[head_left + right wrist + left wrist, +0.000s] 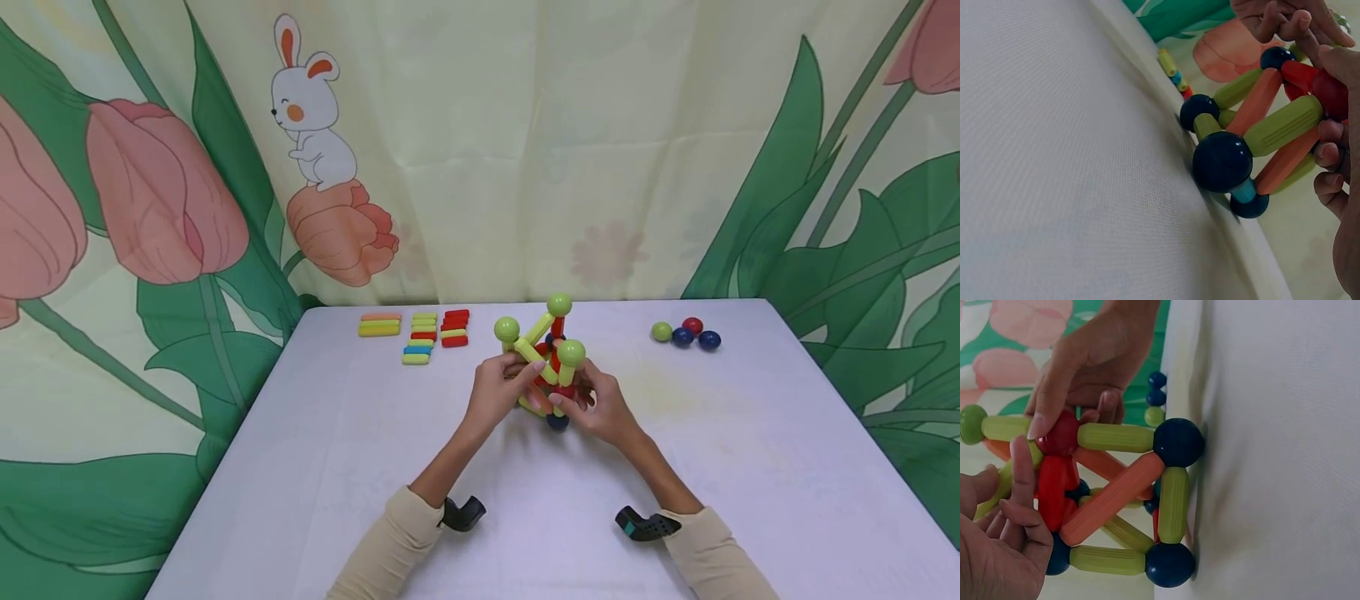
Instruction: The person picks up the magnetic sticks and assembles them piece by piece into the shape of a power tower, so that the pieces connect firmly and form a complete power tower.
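Note:
A frame built of magnetic sticks and balls [1113, 500] stands on the white table, its lower dark blue balls [1178, 443] on the cloth. Three green balls [571, 353] top it. My left hand [497, 387] is at its upper left side, pinching a yellow-green stick [535, 357] that slopes between the upper parts. From the other side, my right hand [606, 407] grips a red ball [1331, 94] between thumb and fingers. Orange sticks [1257, 102] run diagonally across the sides. The fingers partly hide the upper joints.
At the back left lie loose sticks in small stacks: long orange and yellow ones [379, 327], then short yellow, red and blue ones [419, 342], and red ones [455, 328]. Several loose balls [682, 337] sit at the back right. Behind the table hangs a printed curtain [480, 150].

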A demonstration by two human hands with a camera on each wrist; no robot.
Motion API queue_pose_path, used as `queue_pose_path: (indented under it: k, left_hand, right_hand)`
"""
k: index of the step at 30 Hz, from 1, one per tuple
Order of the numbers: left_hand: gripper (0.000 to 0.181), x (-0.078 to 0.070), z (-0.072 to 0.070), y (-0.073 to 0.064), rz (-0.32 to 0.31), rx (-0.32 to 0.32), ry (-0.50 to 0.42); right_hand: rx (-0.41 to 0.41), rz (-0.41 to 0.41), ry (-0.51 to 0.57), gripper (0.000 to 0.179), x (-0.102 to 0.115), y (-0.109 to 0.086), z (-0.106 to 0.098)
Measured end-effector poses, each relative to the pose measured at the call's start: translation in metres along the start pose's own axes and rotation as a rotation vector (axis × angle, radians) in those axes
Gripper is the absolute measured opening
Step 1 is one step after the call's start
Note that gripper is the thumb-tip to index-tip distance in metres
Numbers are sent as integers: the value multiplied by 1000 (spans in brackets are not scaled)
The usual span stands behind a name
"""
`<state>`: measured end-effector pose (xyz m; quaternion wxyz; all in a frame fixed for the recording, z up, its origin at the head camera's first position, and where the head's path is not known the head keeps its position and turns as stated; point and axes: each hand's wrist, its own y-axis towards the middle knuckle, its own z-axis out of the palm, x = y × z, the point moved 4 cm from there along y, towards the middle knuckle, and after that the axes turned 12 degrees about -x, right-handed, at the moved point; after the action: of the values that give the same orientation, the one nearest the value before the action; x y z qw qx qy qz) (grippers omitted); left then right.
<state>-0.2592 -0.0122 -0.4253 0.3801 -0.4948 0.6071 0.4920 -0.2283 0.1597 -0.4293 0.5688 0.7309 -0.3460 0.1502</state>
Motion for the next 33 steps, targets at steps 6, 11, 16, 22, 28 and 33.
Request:
queue_pose_path:
  k: [6, 11, 16, 22, 28, 33]
  left_hand:
    - [43, 4, -3, -4, -44, -12, 3]
    - [45, 5, -9, -6, -41, 0, -9]
    - [44, 6, -19, -5, -29, 2, -4]
    - [37, 13, -39, -3, -46, -3, 30]
    - [23, 40, -80, 17, -124, -49, 176]
    - [20, 79, -124, 41, -200, -193, 361]
  right_hand:
    - [21, 17, -18, 55, 1, -2, 1]
    - [20, 11, -19, 53, 2, -2, 1]
    - [11, -10, -27, 55, 2, -1, 0]
    - [4, -1, -41, 48, 1, 0, -2]
    - [-4, -17, -27, 47, 0, 0, -3]
    - [-10, -9, -28, 43, -1, 0, -4]
